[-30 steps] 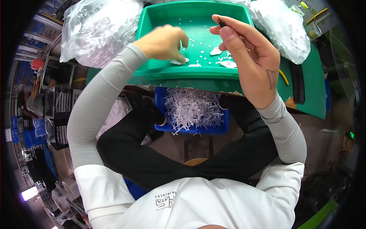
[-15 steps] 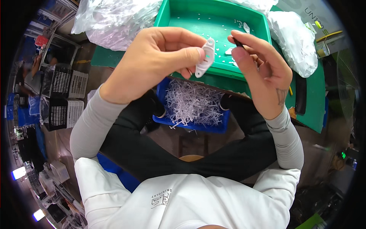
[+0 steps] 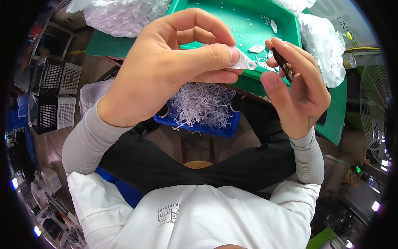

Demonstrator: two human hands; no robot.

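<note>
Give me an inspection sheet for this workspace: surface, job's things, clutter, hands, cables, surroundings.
Surface: green table mat under a green plastic tray.
Job's things: small flat white plastic part, pinched in the left hand; thin dark tool in the right hand, close beside the part.
Clutter: white offcuts in a blue bin; small white pieces in the tray; clear plastic bags.
Hands: both closed on their items.
Cables: nothing seen.
Surroundings: black and white crates at left, fan at right.

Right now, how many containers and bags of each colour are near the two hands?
Green tray: 1
Blue bin with white plastic scraps: 1
Clear plastic bags: 2
Total: 4
</note>
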